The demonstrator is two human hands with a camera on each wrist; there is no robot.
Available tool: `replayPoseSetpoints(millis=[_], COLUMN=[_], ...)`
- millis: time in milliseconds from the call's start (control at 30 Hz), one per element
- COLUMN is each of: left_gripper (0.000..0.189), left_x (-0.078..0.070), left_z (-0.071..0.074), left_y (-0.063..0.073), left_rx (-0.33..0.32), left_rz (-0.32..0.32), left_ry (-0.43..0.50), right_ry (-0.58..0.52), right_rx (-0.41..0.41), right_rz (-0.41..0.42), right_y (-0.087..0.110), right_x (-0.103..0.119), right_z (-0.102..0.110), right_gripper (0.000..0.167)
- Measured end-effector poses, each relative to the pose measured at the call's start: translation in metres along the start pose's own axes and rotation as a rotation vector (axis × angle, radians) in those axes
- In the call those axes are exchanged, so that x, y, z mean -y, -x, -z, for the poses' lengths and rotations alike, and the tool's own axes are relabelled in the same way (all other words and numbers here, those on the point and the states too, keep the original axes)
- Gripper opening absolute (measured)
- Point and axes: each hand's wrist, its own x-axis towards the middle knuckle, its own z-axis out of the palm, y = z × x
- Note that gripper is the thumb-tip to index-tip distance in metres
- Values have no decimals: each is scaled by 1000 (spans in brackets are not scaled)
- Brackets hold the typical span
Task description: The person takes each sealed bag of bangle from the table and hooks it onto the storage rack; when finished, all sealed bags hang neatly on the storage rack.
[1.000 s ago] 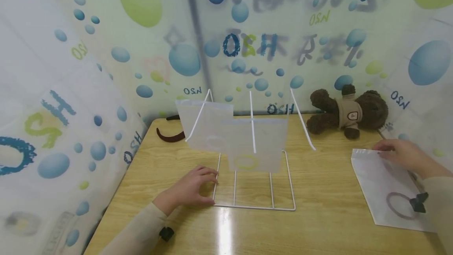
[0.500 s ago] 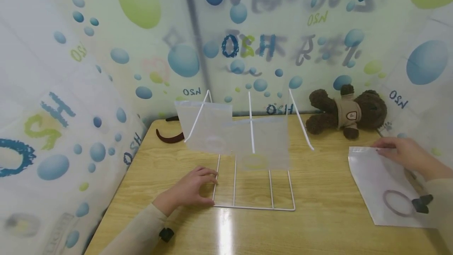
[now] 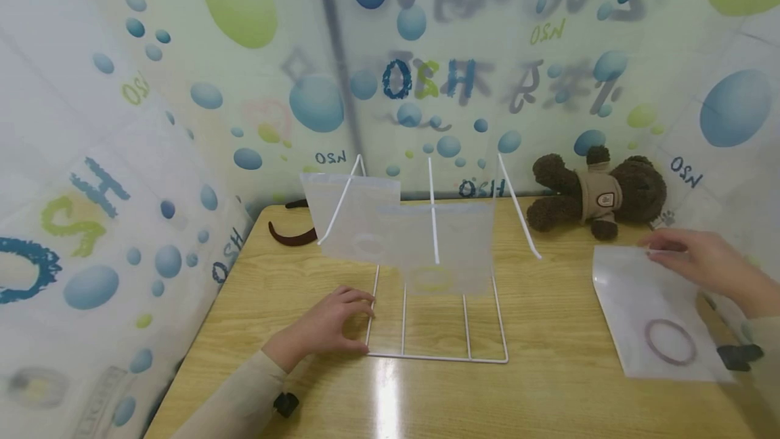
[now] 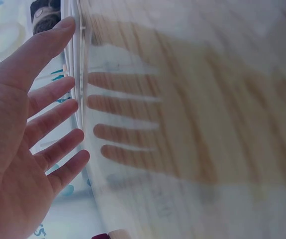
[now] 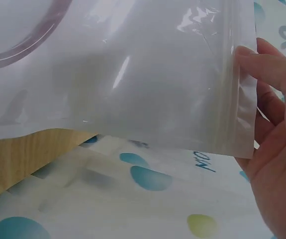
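My right hand (image 3: 709, 266) pinches the top edge of a clear zip bag (image 3: 627, 297) at the table's right side. A pinkish ring, like a bangle (image 3: 648, 344), shows inside it. In the right wrist view the thumb (image 5: 262, 64) presses near the zip strip. A white wire rack (image 3: 437, 358) stands mid-table with three slanting prongs. One translucent bag (image 3: 374, 212) hangs at the left prong, with a pale ring in it. Another bag (image 3: 466, 242), holding a yellow ring, hangs at the middle prong. My left hand (image 3: 332, 324) touches the rack base's left side, fingers loosely extended.
A brown teddy bear (image 3: 600, 192) lies at the back right, close to the right prong (image 3: 518, 208). Dark brown curved things (image 3: 292, 239) lie at the back left, partly behind a hanging bag. Patterned sheets (image 3: 244, 5) close off the back and sides.
My right hand has lifted the bag slightly, its bottom edge moving up and left. The middle bag has swung a little on its prong. My left hand stays at the rack's base.
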Motion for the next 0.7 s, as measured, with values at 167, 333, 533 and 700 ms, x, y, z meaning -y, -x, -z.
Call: replayPoseSetpoints(millis=[167,333,533,700], left_gripper=[55,55,55,54], left_x=[-2,-3,-4,-4], left_z=[1,2,2,2], left_y=[0,0,0,1], left_rx=[11,13,11,4], left_rz=[18,23,18,9], left_ry=[5,1,5,2], right_ry=[7,-4,-34,-59], right_rx=[-53,-108,-144,-181], right_rz=[49,123,142,215], right_y=[-1,-6,-11,-16], right_x=[10,19,36,55], right_z=[6,13,25,35], right_gripper=[37,43,43,50])
